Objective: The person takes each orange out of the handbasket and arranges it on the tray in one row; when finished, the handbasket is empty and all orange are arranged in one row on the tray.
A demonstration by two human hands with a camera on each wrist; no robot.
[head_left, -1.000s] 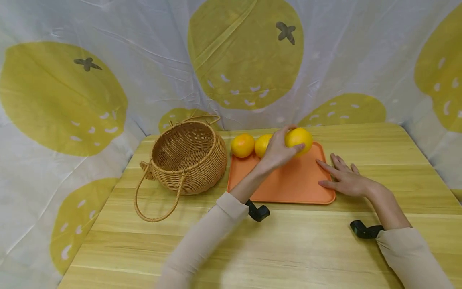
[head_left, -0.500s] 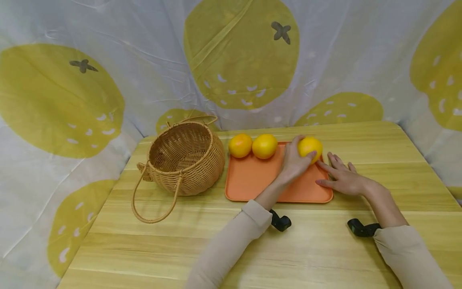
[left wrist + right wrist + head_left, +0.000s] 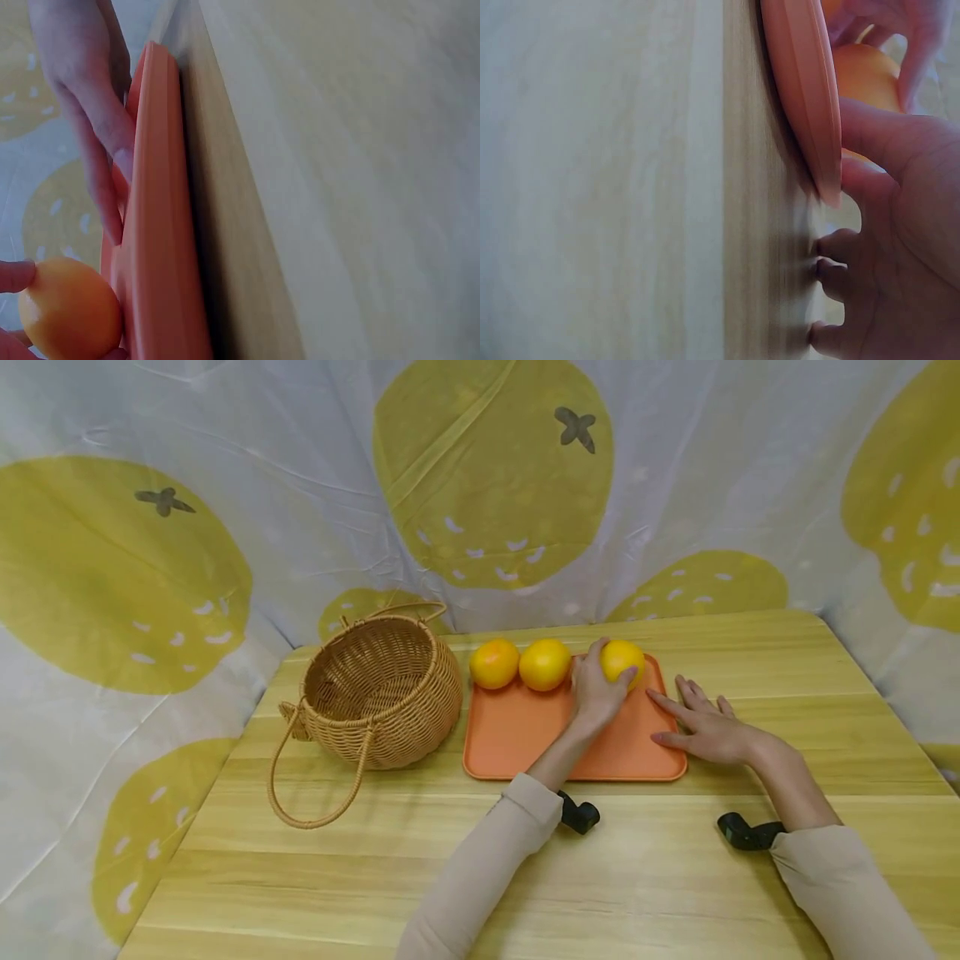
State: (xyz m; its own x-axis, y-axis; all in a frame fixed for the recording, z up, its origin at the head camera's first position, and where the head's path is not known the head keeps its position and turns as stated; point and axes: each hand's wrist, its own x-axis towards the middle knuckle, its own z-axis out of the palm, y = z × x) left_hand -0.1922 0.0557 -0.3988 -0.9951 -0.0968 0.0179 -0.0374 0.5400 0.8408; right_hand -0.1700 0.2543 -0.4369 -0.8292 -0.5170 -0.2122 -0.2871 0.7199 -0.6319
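My left hand (image 3: 596,692) holds a yellow orange (image 3: 624,663) over the right back part of an orange-coloured tray (image 3: 517,735). Thumb and fingers lie around its sides; in the left wrist view this held orange (image 3: 71,311) appears by the tray's surface, though contact is unclear. At the tray's right edge, my right hand (image 3: 708,731) has its fingers spread and fairly straight. Its thumb and index finger reach over the rim, and the other fingers touch the table, as the right wrist view shows. Two more oranges, one on the left (image 3: 494,663) and one beside it (image 3: 545,664), sit along the tray's back edge.
A round wicker basket (image 3: 397,739) stands left of the tray, its front handle (image 3: 318,822) folded down onto the wooden table (image 3: 637,877). Behind the table hangs a pale curtain (image 3: 315,527) printed with yellow fruit. Dark wrist devices show below both hands.
My left hand carried the orange rightward and lower, away from the other two, then shifted slightly back left. The middle orange is now uncovered. My right hand stays at the tray's edge.
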